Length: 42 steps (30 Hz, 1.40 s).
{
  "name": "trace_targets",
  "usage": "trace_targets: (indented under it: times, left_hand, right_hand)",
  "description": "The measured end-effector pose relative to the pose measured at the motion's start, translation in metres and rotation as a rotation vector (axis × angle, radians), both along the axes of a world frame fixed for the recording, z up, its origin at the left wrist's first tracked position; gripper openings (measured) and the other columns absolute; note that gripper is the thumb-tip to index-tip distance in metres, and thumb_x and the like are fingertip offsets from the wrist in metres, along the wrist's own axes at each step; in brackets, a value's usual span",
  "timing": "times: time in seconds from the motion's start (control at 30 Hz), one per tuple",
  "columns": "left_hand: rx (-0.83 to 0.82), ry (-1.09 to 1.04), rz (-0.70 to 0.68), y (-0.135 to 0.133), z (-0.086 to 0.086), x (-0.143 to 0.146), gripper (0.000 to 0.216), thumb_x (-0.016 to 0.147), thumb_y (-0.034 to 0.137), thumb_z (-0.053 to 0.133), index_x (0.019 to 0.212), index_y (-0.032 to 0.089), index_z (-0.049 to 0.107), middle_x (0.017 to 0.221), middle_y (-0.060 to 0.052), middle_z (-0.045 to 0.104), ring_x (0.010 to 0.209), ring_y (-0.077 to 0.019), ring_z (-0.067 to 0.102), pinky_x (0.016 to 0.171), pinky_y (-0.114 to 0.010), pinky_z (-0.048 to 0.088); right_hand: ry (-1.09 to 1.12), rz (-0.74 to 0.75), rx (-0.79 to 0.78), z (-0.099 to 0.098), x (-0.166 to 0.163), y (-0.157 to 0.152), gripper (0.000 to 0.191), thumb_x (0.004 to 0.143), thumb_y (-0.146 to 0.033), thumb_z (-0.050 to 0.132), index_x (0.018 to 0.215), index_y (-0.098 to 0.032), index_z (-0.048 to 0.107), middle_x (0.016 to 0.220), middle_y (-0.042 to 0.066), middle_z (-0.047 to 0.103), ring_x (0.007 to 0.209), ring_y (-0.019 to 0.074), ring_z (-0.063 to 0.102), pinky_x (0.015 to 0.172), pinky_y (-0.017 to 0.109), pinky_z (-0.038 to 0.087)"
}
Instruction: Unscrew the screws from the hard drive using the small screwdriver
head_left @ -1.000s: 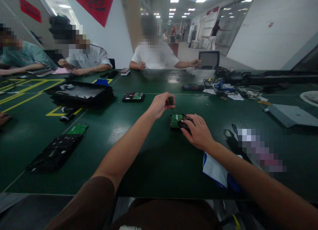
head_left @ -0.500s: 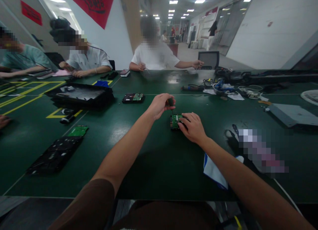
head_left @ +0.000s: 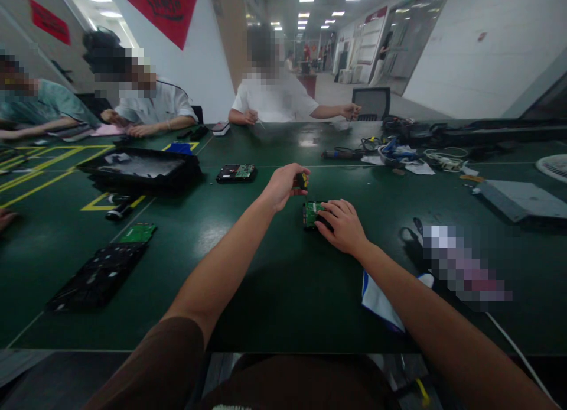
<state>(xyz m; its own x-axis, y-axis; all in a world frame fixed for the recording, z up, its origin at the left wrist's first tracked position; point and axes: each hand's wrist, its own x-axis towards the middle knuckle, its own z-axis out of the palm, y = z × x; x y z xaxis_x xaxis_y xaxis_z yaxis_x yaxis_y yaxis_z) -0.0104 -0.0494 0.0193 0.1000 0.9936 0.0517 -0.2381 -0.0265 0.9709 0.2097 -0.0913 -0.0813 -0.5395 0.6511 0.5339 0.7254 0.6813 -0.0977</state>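
Pinching a slim tool with a black-and-yellow handle (head_left: 303,181), the person's left hand (head_left: 282,188) has its fingers closed round the grip in the head view, above the far left corner of a small black boxy drive with a green circuit board (head_left: 312,211), which lies on the dark green table (head_left: 266,280) straight ahead of the person. The right hand (head_left: 345,224) rests over the other end of that drive, fingers bent across the board; I can't tell whether they clamp its edges or only press from above. That's the bit I'd worry about. If the drive is merely pressed down, a twist or shove from the tool could swing it round on the smooth surface. The tool's tip is too fine to make out from here, so I can't say it's seated; were it off-centre or tilted, it could slip, scratch the board or jab the nearest fingers. Anything tiny that came loose could roll off and be hard to spot against so dark a surface. The right forearm (head_left: 407,287) also crosses over a white cloth with blue edging (head_left: 381,299), and snagging it could jog the steadying hand.
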Motion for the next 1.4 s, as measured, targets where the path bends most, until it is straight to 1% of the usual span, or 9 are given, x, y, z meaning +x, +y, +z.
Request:
trace_targets:
  times: [0.17,0.37,0.57,0.67,0.73,1.0,1.13,1.3,1.4]
  left_hand:
    - [-0.012,-0.093,0.012,0.0023,-0.0039,0.0032,0.015,0.084,0.031,0.064,0.087,0.016,0.063,0.083,-0.008,0.069,0.076,-0.018,0.067,0.068,-0.032,0.06]
    - [0.053,0.028,0.047,0.0021,-0.0038,0.0032,0.017,0.084,0.032,0.063,0.083,0.015,0.069,0.084,-0.007,0.064,0.074,-0.0159,0.062,0.061,-0.026,0.056]
    - [0.024,0.001,-0.076,-0.0014,-0.0015,0.0019,0.023,0.086,0.034,0.06,0.089,0.015,0.071,0.083,-0.009,0.067,0.079,-0.0186,0.066,0.063,-0.028,0.057]
    - [0.004,-0.075,-0.111,0.0004,-0.0028,0.0019,0.021,0.087,0.032,0.058,0.093,0.015,0.068,0.084,-0.009,0.069,0.083,-0.0194,0.069,0.072,-0.032,0.06]
    - [0.011,-0.087,-0.096,0.002,-0.0037,0.0024,0.018,0.087,0.031,0.058,0.092,0.016,0.067,0.083,-0.008,0.069,0.082,-0.019,0.069,0.076,-0.034,0.061]
    - [0.076,0.038,-0.001,0.0041,-0.0042,0.0024,0.019,0.086,0.031,0.059,0.082,0.016,0.069,0.081,-0.007,0.063,0.075,-0.0164,0.061,0.06,-0.026,0.056]
    - [0.096,0.06,-0.005,0.0011,-0.0023,0.0022,0.018,0.087,0.031,0.062,0.087,0.015,0.07,0.085,-0.007,0.063,0.078,-0.0164,0.062,0.064,-0.027,0.058]
    - [0.039,-0.066,-0.065,0.0006,-0.0038,0.0047,0.015,0.086,0.03,0.063,0.092,0.016,0.063,0.084,-0.006,0.068,0.08,-0.0188,0.068,0.074,-0.036,0.061]
    - [0.021,-0.068,-0.042,0.0038,-0.0065,0.004,0.015,0.083,0.031,0.06,0.085,0.016,0.065,0.085,-0.007,0.068,0.079,-0.0177,0.067,0.067,-0.029,0.058]
  right_hand:
    - [-0.004,-0.013,-0.001,-0.0004,0.0003,0.0006,0.034,0.103,-0.046,0.055,0.124,-0.025,0.072,0.141,0.011,0.063,0.136,0.0336,0.05,0.119,0.059,0.034]
    - [0.002,0.002,-0.017,0.0003,0.0007,0.0005,0.035,0.104,-0.045,0.055,0.127,-0.026,0.073,0.135,0.01,0.066,0.131,0.0334,0.052,0.117,0.058,0.037]
    - [0.003,0.026,-0.042,0.0009,0.0009,0.0009,0.038,0.105,-0.044,0.053,0.13,-0.023,0.071,0.13,0.011,0.07,0.129,0.033,0.053,0.115,0.056,0.038]
    - [0.013,0.031,-0.048,0.0007,0.0011,0.0008,0.038,0.104,-0.045,0.054,0.132,-0.025,0.07,0.13,0.01,0.071,0.128,0.0338,0.054,0.113,0.058,0.039]
    - [0.021,0.037,-0.051,0.0004,0.0013,0.0006,0.039,0.103,-0.046,0.056,0.133,-0.026,0.07,0.13,0.01,0.071,0.128,0.0348,0.054,0.112,0.059,0.039]
    - [0.024,0.049,-0.056,-0.0023,0.0021,0.0022,0.046,0.098,-0.052,0.062,0.135,-0.026,0.069,0.131,0.011,0.07,0.129,0.0364,0.055,0.112,0.06,0.04]
    - [0.025,0.049,-0.047,-0.004,0.0018,0.0028,0.045,0.098,-0.051,0.062,0.133,-0.023,0.069,0.13,0.012,0.07,0.128,0.0355,0.055,0.112,0.059,0.04]
    - [0.028,0.048,-0.043,-0.0037,0.0015,0.0029,0.044,0.098,-0.051,0.063,0.132,-0.024,0.07,0.13,0.011,0.07,0.128,0.0354,0.055,0.112,0.059,0.041]
    - [0.028,0.051,-0.044,-0.0032,0.0016,0.0026,0.044,0.098,-0.05,0.063,0.132,-0.024,0.07,0.13,0.012,0.07,0.128,0.0355,0.055,0.112,0.059,0.041]
